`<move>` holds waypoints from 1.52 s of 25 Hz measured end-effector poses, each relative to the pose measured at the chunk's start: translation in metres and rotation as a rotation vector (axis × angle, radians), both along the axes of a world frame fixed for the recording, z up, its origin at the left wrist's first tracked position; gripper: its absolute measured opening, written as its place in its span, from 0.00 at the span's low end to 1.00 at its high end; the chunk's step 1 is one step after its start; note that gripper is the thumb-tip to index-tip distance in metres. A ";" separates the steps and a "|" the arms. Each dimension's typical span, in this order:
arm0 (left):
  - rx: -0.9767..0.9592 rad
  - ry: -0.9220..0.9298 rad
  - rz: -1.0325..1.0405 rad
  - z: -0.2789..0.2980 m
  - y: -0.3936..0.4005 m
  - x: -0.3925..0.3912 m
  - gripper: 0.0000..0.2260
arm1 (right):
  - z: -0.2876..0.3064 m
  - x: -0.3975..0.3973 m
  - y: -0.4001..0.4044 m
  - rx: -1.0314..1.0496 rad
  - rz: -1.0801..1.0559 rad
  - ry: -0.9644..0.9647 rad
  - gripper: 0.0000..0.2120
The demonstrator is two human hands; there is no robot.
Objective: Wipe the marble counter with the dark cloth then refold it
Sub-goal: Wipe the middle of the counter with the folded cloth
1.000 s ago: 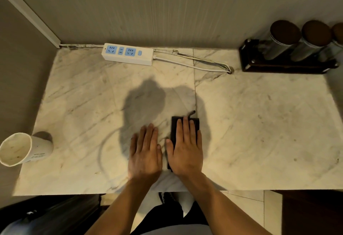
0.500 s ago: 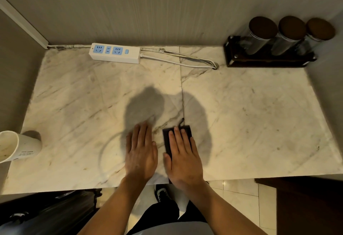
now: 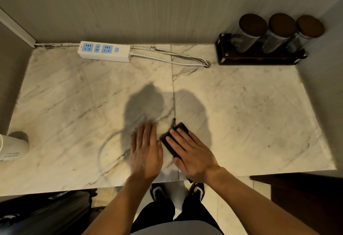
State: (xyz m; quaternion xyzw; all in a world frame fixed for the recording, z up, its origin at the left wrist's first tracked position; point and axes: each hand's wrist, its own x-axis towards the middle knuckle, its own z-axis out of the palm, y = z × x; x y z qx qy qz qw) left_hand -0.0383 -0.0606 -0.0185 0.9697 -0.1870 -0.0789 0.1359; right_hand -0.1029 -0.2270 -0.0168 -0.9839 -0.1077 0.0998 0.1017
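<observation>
A small dark folded cloth (image 3: 181, 128) lies on the marble counter (image 3: 241, 108) near its front edge, turned at an angle. My right hand (image 3: 191, 153) lies flat on top of the cloth and covers most of it, fingers together and pointing up-left. A thin dark loop sticks out from the cloth's far corner. Just left of the cloth, my left hand (image 3: 145, 151) rests flat on the bare marble, holding nothing.
A white power strip (image 3: 104, 51) with its cable lies along the back wall. A dark rack (image 3: 259, 58) with three lidded jars stands at the back right. A white paper cup (image 3: 11, 147) lies at the left edge. Walls close both sides.
My right hand has turned the cloth from square to diagonal and shifted slightly right. The left hand stays flat beside it. My head has drifted, so the view now sits further right.
</observation>
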 end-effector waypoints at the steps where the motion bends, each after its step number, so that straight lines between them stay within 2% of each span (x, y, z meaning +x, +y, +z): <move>1: 0.003 0.007 -0.001 -0.001 -0.002 0.000 0.25 | 0.000 0.003 -0.004 -0.011 0.012 0.003 0.30; 11: -0.003 0.015 0.010 -0.001 -0.026 0.006 0.26 | 0.000 0.046 -0.036 0.000 -0.004 -0.079 0.28; 17: 0.083 0.002 0.018 -0.005 -0.028 0.006 0.27 | -0.001 0.078 -0.049 -0.028 -0.047 -0.083 0.29; 27: 0.055 0.017 0.026 -0.004 -0.028 0.008 0.26 | -0.002 0.134 -0.064 -0.026 -0.153 -0.073 0.29; 38: -0.006 -0.029 0.024 -0.007 -0.027 0.009 0.26 | -0.008 0.176 -0.074 -0.017 -0.416 -0.071 0.28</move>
